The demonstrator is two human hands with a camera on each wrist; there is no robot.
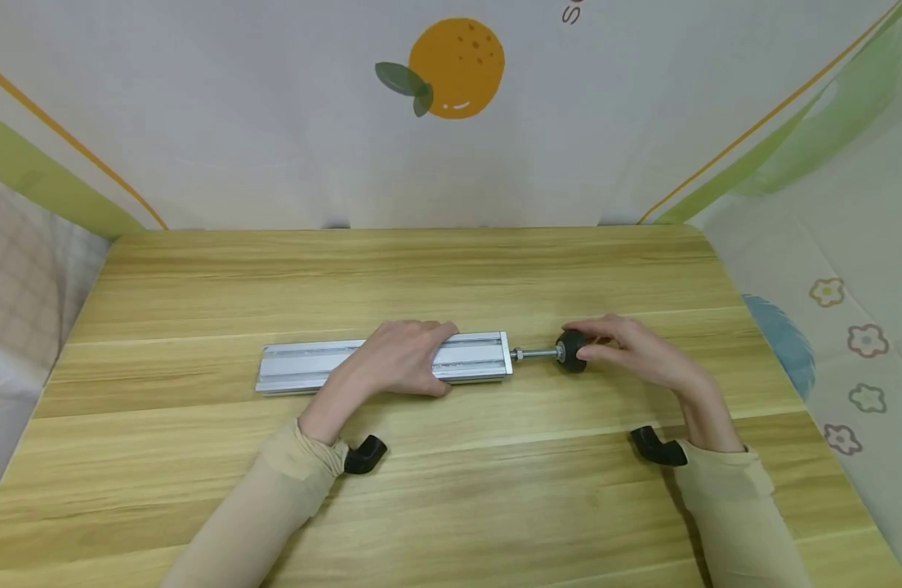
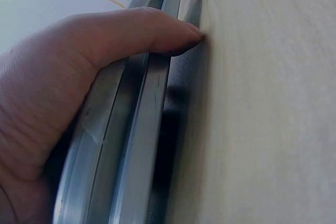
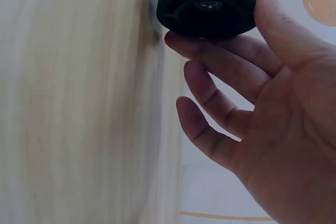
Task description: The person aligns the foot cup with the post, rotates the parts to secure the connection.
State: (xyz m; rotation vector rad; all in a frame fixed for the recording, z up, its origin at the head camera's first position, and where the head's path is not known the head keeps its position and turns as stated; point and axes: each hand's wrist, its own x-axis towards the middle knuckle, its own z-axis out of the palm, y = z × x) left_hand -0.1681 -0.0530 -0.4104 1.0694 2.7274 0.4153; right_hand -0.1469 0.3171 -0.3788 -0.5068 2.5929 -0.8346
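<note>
A long silver aluminium profile (image 1: 304, 366) lies across the table, with grooves along its top and an end plate at its right. My left hand (image 1: 403, 357) grips it across the middle, the thumb (image 2: 173, 38) down its near side close to the tabletop. From the end plate a threaded rod (image 1: 539, 354) sticks out to the right, with a nut near the plate. On the rod's outer end sits a round black levelling foot (image 1: 573, 351). My right hand (image 1: 635, 349) pinches the foot's rim between thumb and fingers; in the right wrist view the foot (image 3: 210, 3) shows its hollow underside.
The wooden table (image 1: 495, 506) reaches forward to a white curtain (image 1: 260, 147) printed with an orange. More printed cloth hangs at both sides. A black curved piece (image 1: 365, 455) pokes from the left sleeve, and a like one (image 1: 658, 447) from the right sleeve.
</note>
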